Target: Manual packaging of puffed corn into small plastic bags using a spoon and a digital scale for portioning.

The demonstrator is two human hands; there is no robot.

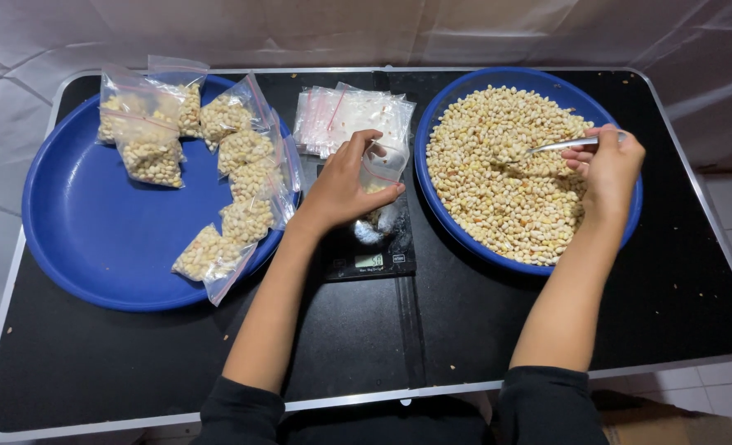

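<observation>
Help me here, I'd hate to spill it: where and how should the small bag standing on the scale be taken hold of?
Grip the bag at its open top edge, coming from above and the left, as the left hand does. The nuts sit low in it on the scale, so pinching the rim probably keeps the mouth up and leaves the right side free for the spoon.

Filled clear bags left, empty bags behind scale's small screen

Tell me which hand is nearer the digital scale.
Left. The left hand holds a small plastic bag right over the digital scale; the right hand is off beside it, over the bowl of nuts.
</observation>
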